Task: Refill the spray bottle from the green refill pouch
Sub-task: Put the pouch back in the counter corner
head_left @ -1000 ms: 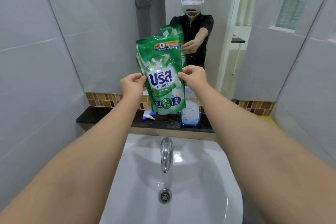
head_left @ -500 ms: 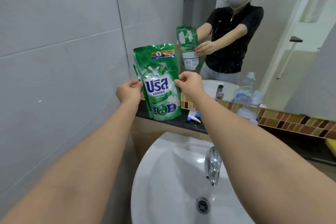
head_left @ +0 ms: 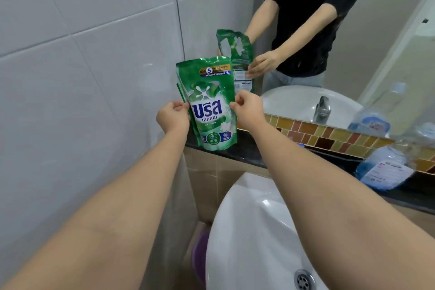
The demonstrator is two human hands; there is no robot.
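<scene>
The green refill pouch [head_left: 209, 103] stands upright at the left end of the black ledge [head_left: 249, 153], its bottom on or just above the ledge. My left hand [head_left: 173, 116] pinches its left edge. My right hand [head_left: 248, 108] pinches its right edge. The clear spray bottle body [head_left: 386, 169], with a blue and white label and no sprayer on top, stands on the ledge far to the right, blurred. My right forearm hides the sprayer head.
A white sink [head_left: 259, 231] with its drain [head_left: 304, 280] lies below the ledge. The mirror [head_left: 353, 54] above a strip of mosaic tiles [head_left: 329, 134] reflects the person, pouch and tap. A grey tiled wall [head_left: 82, 77] closes the left side. Something purple [head_left: 199, 256] sits below the sink.
Both hands carried the pouch left and down to the left end of the ledge. My view swung left and lower, so the bottle now sits far right.
</scene>
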